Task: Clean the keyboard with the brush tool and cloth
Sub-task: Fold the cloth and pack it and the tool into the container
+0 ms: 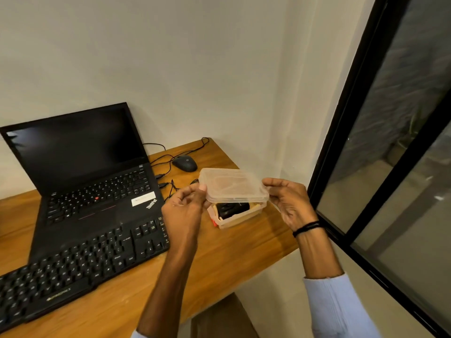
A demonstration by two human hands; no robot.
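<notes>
A wooden table carries a laptop, keyboard, mouse, cables and plastic box.

Keyboard: black, full-size w/ numpad, lying flat, keys up, running diagonally across lower left of frame. Clear plastic box sits centre-right, open. Its clear lid is raised just above it, tilted. Inside: black item on sth yellowish; can't make out what they are. Small red bit at box's lower-left corner.
</notes>
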